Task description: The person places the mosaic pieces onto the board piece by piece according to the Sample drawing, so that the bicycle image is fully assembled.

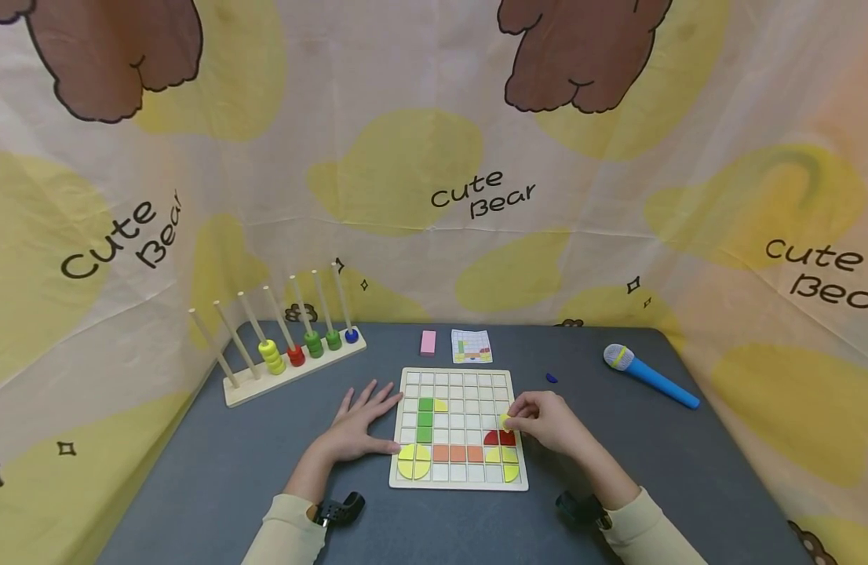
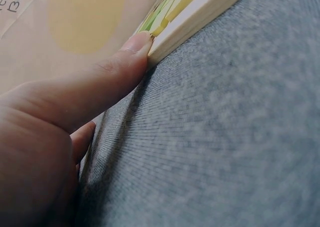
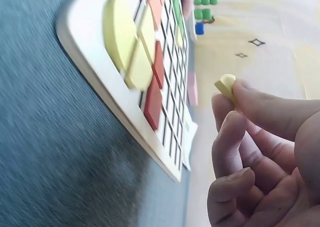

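Note:
A white gridded puzzle board (image 1: 457, 477) lies on the table, with green, orange, red and yellow pieces set in some squares. The left hand (image 1: 356, 428) lies spread at the board's left side; in the left wrist view its thumb (image 2: 112, 69) touches the board's edge. Over the board's right side, the right hand (image 1: 547, 422) pinches a small yellow piece (image 3: 227, 86) between thumb and forefinger, held above the surface. Close below it in the head view are the red pieces (image 1: 501, 438). Yellow pieces (image 1: 414, 461) form a round shape at the lower left corner.
Behind the board lie a pattern card (image 1: 472, 347) and a pink block (image 1: 428, 343). A peg abacus (image 1: 293, 367) with coloured beads stands back left. A small dark blue piece (image 1: 551, 378) and a blue toy microphone (image 1: 653, 378) lie to the right. A printed cloth hangs behind the table.

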### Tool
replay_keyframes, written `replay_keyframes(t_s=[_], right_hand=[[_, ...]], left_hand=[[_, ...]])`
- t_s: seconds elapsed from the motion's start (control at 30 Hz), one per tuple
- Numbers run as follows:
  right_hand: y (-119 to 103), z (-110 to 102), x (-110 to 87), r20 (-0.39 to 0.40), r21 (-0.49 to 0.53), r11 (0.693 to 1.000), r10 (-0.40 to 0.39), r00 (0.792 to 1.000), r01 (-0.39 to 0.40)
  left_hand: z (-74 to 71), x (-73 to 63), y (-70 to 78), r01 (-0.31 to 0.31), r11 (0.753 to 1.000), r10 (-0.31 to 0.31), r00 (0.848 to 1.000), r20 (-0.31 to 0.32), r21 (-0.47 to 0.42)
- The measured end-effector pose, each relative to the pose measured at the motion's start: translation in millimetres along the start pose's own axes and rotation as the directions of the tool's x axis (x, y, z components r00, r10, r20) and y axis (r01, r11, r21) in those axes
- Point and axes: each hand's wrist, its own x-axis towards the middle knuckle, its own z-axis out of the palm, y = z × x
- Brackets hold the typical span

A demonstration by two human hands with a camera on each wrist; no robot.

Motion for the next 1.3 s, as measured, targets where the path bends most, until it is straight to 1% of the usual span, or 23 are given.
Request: replay_keyframes(t_s=[0.17,0.23,0.4,0.63,0.93,1.17,1.23,1.3], right_hand=[[-2.1,9.2,-8.0,0.073,-0.030,0.998,-0.056,0.996,0.058],[-3.4,12.7,-11.0,0.097,-0.037,0.997,-0.066,0.993,0.070],[-5.9,21.9,-16.8,0.126,-0.025,0.997,-0.067,0.990,0.071],[-4.4,30.5,-22.7,0.166,-0.068,0.997,-0.033,0.986,0.045],[-5.7,36.5,-26.1,0.161,-0.092,0.993,-0.060,0.985,0.075],[-6.7,40.0,-26.6,0.146,-0.134,0.987,-0.073,0.987,0.093],[-8.1,39.6,-26.4,0.136,-0.138,0.986,-0.079,0.988,0.098],[-8.8,40.5,-25.9,0.116,-0.164,0.982,-0.075,0.990,0.093]], left_hand=[[0.0,0.3,-0.8,-0.001,1.000,0.001,1.000,-0.002,0.010],[-0.4,-0.1,-0.6,-0.001,1.000,0.001,1.000,-0.001,0.008],[-0.5,-1.1,-0.2,-0.008,1.000,0.008,1.000,-0.010,0.001],[-0.1,-1.4,-0.1,-0.007,1.000,0.007,1.000,-0.011,0.000],[-2.3,-3.1,1.7,-0.015,1.000,0.015,1.000,-0.011,-0.011],[-1.9,-3.3,2.8,-0.012,1.000,0.012,1.000,-0.011,-0.009],[-1.6,-2.8,2.4,-0.012,1.000,0.012,1.000,-0.009,-0.009],[-1.7,-2.4,2.3,-0.013,1.000,0.013,1.000,-0.012,-0.010]])
